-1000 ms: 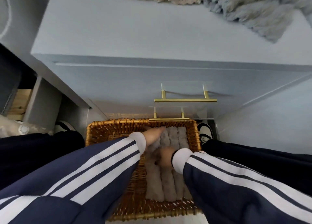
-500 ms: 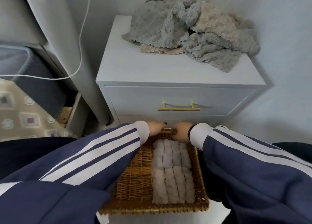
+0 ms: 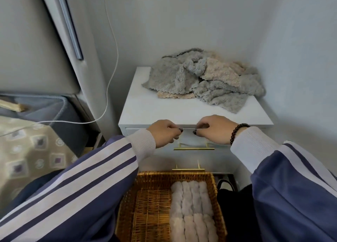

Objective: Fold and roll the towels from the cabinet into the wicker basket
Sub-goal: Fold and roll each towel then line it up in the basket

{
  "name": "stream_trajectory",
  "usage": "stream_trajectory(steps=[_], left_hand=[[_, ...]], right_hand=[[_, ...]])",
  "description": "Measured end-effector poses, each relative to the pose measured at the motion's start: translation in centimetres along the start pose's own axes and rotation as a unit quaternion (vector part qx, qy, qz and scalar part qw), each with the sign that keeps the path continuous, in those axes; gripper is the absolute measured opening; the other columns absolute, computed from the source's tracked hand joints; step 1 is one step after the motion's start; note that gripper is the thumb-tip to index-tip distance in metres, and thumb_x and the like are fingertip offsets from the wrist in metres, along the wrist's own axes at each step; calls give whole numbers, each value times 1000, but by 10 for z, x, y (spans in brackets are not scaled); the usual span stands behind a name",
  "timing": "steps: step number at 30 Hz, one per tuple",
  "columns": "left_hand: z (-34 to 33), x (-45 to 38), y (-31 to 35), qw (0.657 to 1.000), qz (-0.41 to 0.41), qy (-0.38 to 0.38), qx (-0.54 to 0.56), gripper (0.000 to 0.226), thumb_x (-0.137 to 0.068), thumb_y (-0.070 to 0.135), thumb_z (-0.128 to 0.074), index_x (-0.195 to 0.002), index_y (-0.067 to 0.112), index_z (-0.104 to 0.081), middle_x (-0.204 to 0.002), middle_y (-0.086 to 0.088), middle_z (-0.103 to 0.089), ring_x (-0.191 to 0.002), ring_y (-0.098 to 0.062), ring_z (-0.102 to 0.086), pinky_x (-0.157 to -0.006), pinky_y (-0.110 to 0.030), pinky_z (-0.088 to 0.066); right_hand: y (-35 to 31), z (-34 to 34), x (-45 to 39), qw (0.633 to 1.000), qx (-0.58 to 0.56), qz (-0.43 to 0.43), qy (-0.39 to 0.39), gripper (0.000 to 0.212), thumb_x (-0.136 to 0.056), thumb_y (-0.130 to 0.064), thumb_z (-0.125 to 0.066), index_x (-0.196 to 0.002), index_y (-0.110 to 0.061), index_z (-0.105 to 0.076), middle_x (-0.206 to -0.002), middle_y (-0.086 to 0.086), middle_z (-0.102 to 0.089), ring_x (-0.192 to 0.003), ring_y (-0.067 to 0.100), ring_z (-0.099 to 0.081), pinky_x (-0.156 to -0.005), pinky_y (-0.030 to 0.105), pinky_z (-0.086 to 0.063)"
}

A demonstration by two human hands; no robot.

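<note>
Inside wicker basket [image 3: 145, 201], rolled towels [image 3: 193, 210].

Navy sleeves [image 3: 94, 183], white stripes, pale cuffs; dark, maybe beaded bracelet [image 3: 237, 132]

Left hand [image 3: 165, 133] and right hand [image 3: 212, 129] curled at white cabinet's [image 3: 149, 110] near top edge, crumpled grey and beige towels [image 3: 206, 79] on far top, brown wicker basket [image 3: 145, 205] near, pale rolled towels [image 3: 191, 209] in right half

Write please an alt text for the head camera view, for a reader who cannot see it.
Both hands, left hand and right hand, are raised with curled fingers before a white cabinet that carries a pile of loose towels. Below, a wicker basket holds rolled towels along its right side.
</note>
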State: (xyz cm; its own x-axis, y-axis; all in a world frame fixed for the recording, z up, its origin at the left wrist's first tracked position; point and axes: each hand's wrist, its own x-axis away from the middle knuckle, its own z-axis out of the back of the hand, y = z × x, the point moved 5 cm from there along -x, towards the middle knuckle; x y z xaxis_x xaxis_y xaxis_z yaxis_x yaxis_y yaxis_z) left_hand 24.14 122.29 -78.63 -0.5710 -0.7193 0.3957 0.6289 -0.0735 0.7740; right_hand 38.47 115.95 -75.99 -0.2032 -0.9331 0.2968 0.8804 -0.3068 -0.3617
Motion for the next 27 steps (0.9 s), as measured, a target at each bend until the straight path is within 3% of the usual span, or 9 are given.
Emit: stream_trajectory(steps=[4,8,14,17,19,21,23,25,27], left_hand=[[18,-12,10,991,-34,46,117,19,-91,10,-55,-108,13,-63,-100,-7,-72,-85,-15,-69,-83,-31,-53],[27,-32,23,978,-77,84,172,22,-91,4,-48,-104,13,-64,-89,-2,-73,-69,-11,-68,-62,-22,-52],[49,-74,38,972,-116,178,103,22,-87,7,-56,-92,28,-62,-95,7,-69,-75,-9,-69,-69,-27,-54],[64,-93,47,961,-143,229,55,24,-84,4,-58,-86,28,-61,-97,9,-64,-77,-6,-61,-64,-16,-46],[65,-106,57,956,-177,232,-28,23,-82,5,-60,-85,28,-62,-105,9,-57,-92,-4,-54,-74,-11,-40],[61,-118,60,944,-201,226,-131,29,-78,9,-64,-99,29,-63,-118,6,-50,-114,-12,-42,-93,-17,-30],[57,-130,60,926,-209,226,-219,54,-76,10,-63,-126,29,-52,-124,2,-49,-120,-21,-42,-101,-29,-31],[58,-135,60,913,-210,240,-255,68,-76,8,-57,-138,28,-39,-120,-3,-55,-112,-27,-51,-97,-38,-40],[68,-136,64,905,-241,276,-213,57,-78,5,-56,-131,25,-49,-110,-4,-64,-100,-27,-60,-88,-37,-48]], right_hand=[[13,18,-7,990,-120,-17,78,28,-91,-30,-58,-116,-19,-63,-107,-1,-65,-98,14,-60,-87,26,-46],[15,32,-30,972,-174,-8,156,19,-90,-26,-58,-107,-21,-64,-93,-7,-66,-84,11,-64,-76,24,-48],[27,58,-66,955,-152,-21,254,12,-90,-18,-55,-95,-24,-63,-86,-13,-63,-80,6,-59,-67,16,-45],[28,68,-81,946,-163,-23,278,11,-89,-15,-55,-88,-24,-61,-82,-14,-62,-77,7,-60,-71,25,-51],[26,72,-90,944,-164,-10,285,10,-88,-15,-56,-88,-23,-62,-82,-13,-62,-75,5,-60,-70,23,-51],[20,72,-96,947,-153,8,282,9,-86,-16,-57,-87,-24,-62,-83,-13,-61,-77,4,-58,-70,20,-49],[18,69,-104,953,-133,28,272,9,-85,-18,-58,-90,-25,-61,-89,-11,-62,-83,7,-59,-76,25,-50],[15,66,-111,961,-106,48,252,13,-86,-20,-58,-99,-24,-60,-99,-8,-60,-90,9,-58,-81,29,-50],[13,63,-115,968,-69,66,234,25,-87,-24,-58,-112,-25,-56,-108,-7,-53,-97,13,-56,-83,29,-48]])
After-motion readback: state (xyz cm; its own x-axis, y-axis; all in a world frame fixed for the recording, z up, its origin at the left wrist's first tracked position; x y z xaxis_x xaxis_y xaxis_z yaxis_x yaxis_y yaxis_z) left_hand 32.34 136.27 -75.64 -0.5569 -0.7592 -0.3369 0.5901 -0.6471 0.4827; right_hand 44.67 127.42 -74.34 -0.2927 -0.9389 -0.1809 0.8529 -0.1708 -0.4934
